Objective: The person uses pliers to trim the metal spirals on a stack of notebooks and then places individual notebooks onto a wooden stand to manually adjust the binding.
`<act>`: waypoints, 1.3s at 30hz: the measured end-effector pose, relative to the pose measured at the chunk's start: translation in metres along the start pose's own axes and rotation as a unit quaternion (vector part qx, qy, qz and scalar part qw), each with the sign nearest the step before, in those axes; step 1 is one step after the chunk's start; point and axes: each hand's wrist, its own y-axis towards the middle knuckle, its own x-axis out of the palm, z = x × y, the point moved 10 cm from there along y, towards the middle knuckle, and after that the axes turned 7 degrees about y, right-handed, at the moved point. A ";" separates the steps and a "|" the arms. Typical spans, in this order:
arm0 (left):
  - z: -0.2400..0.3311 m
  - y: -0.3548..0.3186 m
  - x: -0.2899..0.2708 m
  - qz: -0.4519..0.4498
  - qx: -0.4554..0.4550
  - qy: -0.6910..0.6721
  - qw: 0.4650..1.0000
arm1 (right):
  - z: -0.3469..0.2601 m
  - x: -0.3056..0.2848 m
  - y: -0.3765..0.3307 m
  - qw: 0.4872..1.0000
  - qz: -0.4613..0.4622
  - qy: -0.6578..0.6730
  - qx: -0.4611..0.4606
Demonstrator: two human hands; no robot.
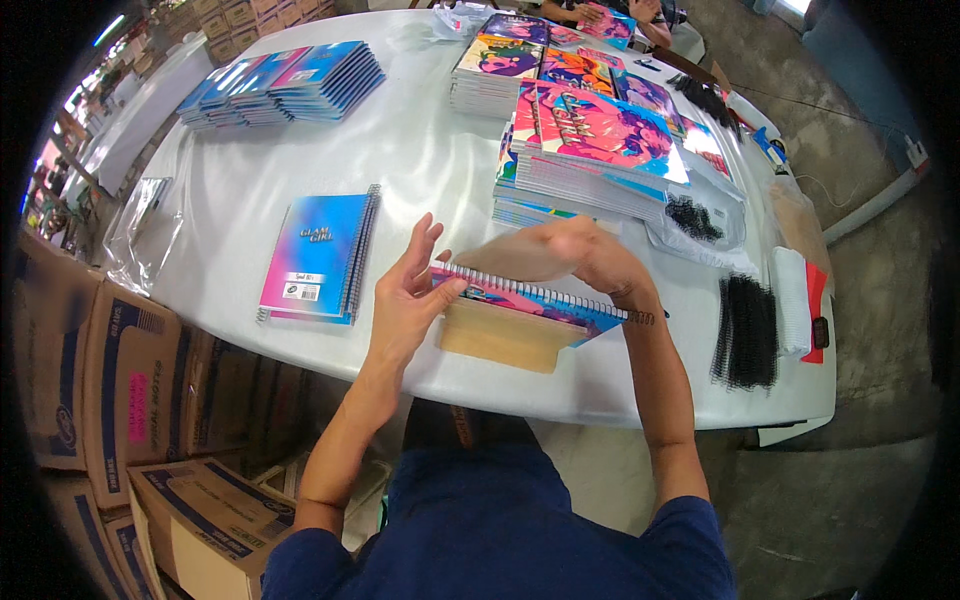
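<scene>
In front of me a notebook (590,320) with a pink and blue cover stands tilted, its row of binding holes facing up. A dark spiral coil runs along that edge, and its loose end sticks out at the right. My left hand (408,285) grips the notebook's left end between thumb and fingers. My right hand (585,255) is over the spiral edge, its fingers smeared by motion. Against the notebook's near side is a tan block (500,340). Left of my left hand lies a small stack of spiral notebooks (315,255) with blue and pink covers.
Stacks of colourful covered books (600,135) stand at the far right, beside a plastic bag of black coils (692,218). More black coils (745,332) lie near the right edge. Bound notebooks (290,80) are piled far left. Cardboard boxes (150,390) crowd the left floor. Another person's hands (590,14) are across the table.
</scene>
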 end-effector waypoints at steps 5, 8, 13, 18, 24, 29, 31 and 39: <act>-0.005 0.008 0.002 -0.079 0.026 0.013 0.996 | 0.021 -0.009 0.003 0.992 0.031 -0.107 0.055; -0.012 0.014 0.010 -0.173 0.012 0.053 0.983 | 0.042 -0.016 -0.015 0.980 0.094 -0.169 0.044; 0.042 0.037 0.021 -0.149 0.004 0.076 0.986 | 0.090 -0.041 -0.070 0.902 0.200 -0.381 -0.026; 0.165 0.016 -0.032 0.016 0.222 0.013 0.975 | 0.091 -0.079 -0.150 0.804 0.286 -0.483 0.198; 0.086 -0.057 0.080 -0.203 0.226 0.366 0.880 | 0.104 -0.072 -0.207 0.774 0.368 -0.499 0.125; 0.047 -0.066 0.107 -0.079 0.262 0.538 0.797 | 0.073 -0.043 -0.213 0.786 0.425 -0.424 0.148; 0.040 -0.066 0.110 -0.071 0.261 0.579 0.769 | 0.035 -0.001 -0.198 0.850 0.414 -0.317 0.074; 0.044 -0.067 0.118 -0.078 0.262 0.601 0.752 | -0.025 0.072 -0.169 0.881 0.310 -0.345 -0.099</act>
